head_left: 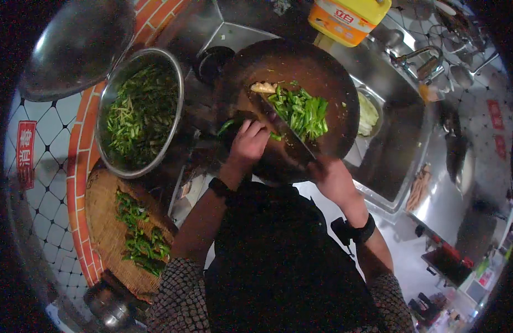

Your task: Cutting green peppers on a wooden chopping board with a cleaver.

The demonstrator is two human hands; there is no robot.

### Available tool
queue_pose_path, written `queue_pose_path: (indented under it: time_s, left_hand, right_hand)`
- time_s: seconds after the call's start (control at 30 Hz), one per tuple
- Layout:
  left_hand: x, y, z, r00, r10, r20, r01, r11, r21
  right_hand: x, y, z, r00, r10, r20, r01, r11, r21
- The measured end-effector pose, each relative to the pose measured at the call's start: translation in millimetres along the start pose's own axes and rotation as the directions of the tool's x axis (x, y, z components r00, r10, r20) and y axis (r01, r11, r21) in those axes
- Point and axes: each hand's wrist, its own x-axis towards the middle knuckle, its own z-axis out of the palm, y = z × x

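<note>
My right hand (332,177) grips the handle of a cleaver (287,130), whose blade slants up and left across a round wooden chopping block (248,60). My left hand (251,140) rests on the block's left part, its fingers curled over a green chili pepper (276,136) beside the blade. The stem end of the pepper seems to stick out left of the fingers. On the other side of the blade lies a pile of sliced green pepper (302,110). A piece of ginger (263,87) sits near the blade's far end.
At left stands a steel bowl (179,91) of shredded greens. Below it, cut green peppers (142,233) lie on a woven tray (102,208). A sink (400,154) with a faucet (423,52) is at right, with a bowl of cabbage (368,114). A yellow detergent jug (343,21) stands behind the block.
</note>
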Motion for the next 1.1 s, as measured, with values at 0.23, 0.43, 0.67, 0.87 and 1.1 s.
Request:
queue_pose_path:
  time_s: [0.23, 0.43, 0.67, 0.87, 1.1]
  left_hand:
    - [-7, 3, 0, 0.997, -0.015, -0.071, 0.019, 0.998, 0.057]
    - [-8, 5, 0, 0.997, -0.055, -0.049, 0.057, 0.997, 0.049]
    - [-1, 10, -9, 0.996, -0.092, 0.020, 0.092, 0.996, 0.003]
    - [1, 12, -6, 0.990, -0.097, -0.107, 0.099, 0.995, 0.010]
    - [-3, 9, -4, 0.991, -0.069, -0.119, 0.069, 0.998, 0.000]
  right_hand:
    - [-18, -16, -7, 0.996, 0.007, 0.088, 0.009, 0.984, -0.181]
    - [-18, -17, -4, 0.989, 0.061, 0.137, -0.033, 0.979, -0.200]
    - [4, -9, 16, 0.985, 0.058, 0.161, -0.024, 0.978, -0.206]
    - [-10, -20, 8, 0.976, 0.131, 0.173, -0.098, 0.977, -0.189]
    - [20, -10, 26, 0.976, 0.047, 0.213, -0.004, 0.980, -0.198]
